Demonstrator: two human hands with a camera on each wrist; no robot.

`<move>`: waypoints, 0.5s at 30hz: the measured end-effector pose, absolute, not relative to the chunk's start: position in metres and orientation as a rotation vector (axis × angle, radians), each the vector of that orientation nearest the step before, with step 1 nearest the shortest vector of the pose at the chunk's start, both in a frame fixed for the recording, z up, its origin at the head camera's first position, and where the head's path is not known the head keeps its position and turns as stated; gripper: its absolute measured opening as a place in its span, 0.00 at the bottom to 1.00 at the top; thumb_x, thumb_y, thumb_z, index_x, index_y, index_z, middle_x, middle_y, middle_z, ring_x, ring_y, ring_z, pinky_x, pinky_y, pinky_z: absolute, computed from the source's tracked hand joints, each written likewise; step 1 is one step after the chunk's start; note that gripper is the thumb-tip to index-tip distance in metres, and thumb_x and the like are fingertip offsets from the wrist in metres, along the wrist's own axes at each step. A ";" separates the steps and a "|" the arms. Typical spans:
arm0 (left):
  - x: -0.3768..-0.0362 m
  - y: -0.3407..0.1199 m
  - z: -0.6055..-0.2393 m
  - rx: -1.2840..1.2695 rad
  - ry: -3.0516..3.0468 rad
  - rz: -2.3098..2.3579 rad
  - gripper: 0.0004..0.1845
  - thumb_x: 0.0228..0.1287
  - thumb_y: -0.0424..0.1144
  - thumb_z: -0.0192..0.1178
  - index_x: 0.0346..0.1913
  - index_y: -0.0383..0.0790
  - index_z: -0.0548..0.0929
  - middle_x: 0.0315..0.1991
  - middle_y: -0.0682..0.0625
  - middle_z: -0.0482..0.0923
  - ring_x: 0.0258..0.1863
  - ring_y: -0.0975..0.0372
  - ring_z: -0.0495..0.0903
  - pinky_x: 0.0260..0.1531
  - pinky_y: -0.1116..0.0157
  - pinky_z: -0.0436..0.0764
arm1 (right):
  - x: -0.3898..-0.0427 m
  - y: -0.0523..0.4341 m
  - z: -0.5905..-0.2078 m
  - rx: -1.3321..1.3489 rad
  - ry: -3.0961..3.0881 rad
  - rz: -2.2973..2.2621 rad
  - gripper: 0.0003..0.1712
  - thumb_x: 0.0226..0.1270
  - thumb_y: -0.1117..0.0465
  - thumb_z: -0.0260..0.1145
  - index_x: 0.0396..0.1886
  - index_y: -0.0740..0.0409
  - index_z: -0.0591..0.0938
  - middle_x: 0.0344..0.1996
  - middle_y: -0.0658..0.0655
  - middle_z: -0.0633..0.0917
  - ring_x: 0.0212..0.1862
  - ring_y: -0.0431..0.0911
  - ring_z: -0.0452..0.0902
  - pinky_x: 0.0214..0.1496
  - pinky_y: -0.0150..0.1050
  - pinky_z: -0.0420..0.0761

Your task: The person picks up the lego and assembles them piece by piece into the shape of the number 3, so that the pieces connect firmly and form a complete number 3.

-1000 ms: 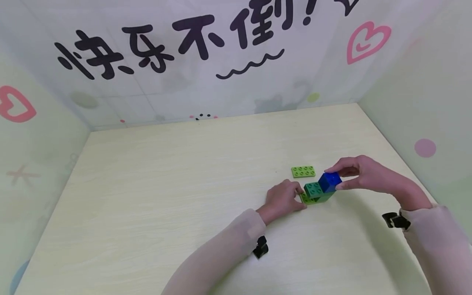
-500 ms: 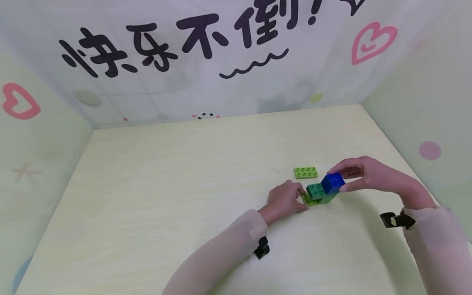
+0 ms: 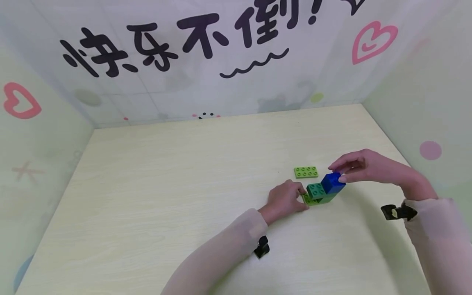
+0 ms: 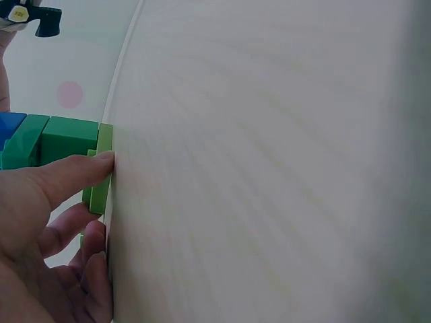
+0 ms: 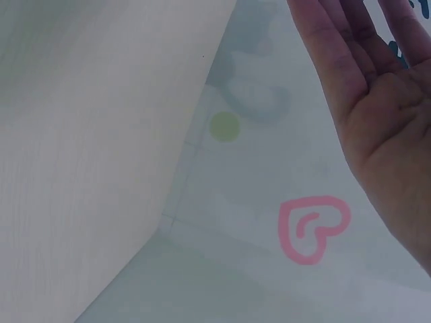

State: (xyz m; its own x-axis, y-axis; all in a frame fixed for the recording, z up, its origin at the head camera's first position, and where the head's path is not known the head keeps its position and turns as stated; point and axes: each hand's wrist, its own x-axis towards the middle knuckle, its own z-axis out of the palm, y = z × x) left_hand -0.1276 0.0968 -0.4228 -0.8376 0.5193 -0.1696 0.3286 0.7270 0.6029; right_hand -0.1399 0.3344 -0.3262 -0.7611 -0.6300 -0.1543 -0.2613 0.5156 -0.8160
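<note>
Head view shows my left hand [image 3: 284, 200] resting on the tabletop [image 3: 184, 184] toward its right side, fingers curled, with the fingertips pressed against the left end of the light green plate [image 3: 309, 200] at the bottom of a small brick stack. On that plate sits a green brick [image 3: 315, 190], and a blue brick [image 3: 333, 182] sits on the stack's right part, its top higher than the green brick's. My right hand [image 3: 363, 168] is just above and to the right of the blue brick, its fingers straight and relaxed; one fingertip lies at the brick's upper right edge, and I cannot tell whether it touches. Nothing is gripped in that hand. A second light green plate [image 3: 306, 172] lies flat on the tabletop just behind the stack, apart from it, toward the far edge

From the left wrist view, my left fingers [image 4: 64, 176] pinch the edge of the bottom plate [image 4: 102, 168], thumb on one side, with the green brick [image 4: 64, 140] and a sliver of the blue brick [image 4: 10, 124] beyond. From the right wrist view, my right hand [image 5: 377, 101] shows an open palm with the fingers straight, holding nothing, before the wall's pink heart [image 5: 313, 227]
</note>
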 end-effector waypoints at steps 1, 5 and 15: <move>-0.128 0.097 -0.423 0.661 2.604 0.819 0.17 0.48 0.47 0.70 0.42 0.48 0.82 0.28 0.59 0.69 0.26 0.69 0.68 0.21 0.72 0.66 | -0.141 0.335 -0.326 -0.733 2.331 -1.140 0.15 0.61 0.67 0.62 0.49 0.64 0.78 0.42 0.55 0.82 0.42 0.42 0.79 0.41 0.34 0.78; -0.127 0.096 -0.423 0.664 2.600 0.819 0.17 0.48 0.47 0.70 0.42 0.48 0.82 0.29 0.59 0.69 0.26 0.69 0.68 0.22 0.73 0.67 | -0.147 0.336 -0.325 -0.746 2.360 -1.117 0.15 0.62 0.66 0.62 0.50 0.62 0.78 0.42 0.53 0.82 0.42 0.41 0.79 0.41 0.32 0.78; -0.127 0.097 -0.423 0.654 2.597 0.819 0.18 0.48 0.48 0.70 0.43 0.48 0.82 0.28 0.59 0.69 0.25 0.69 0.68 0.21 0.73 0.67 | -0.160 0.335 -0.325 -0.607 2.431 -1.055 0.16 0.63 0.61 0.63 0.50 0.58 0.79 0.44 0.57 0.81 0.44 0.42 0.79 0.43 0.34 0.77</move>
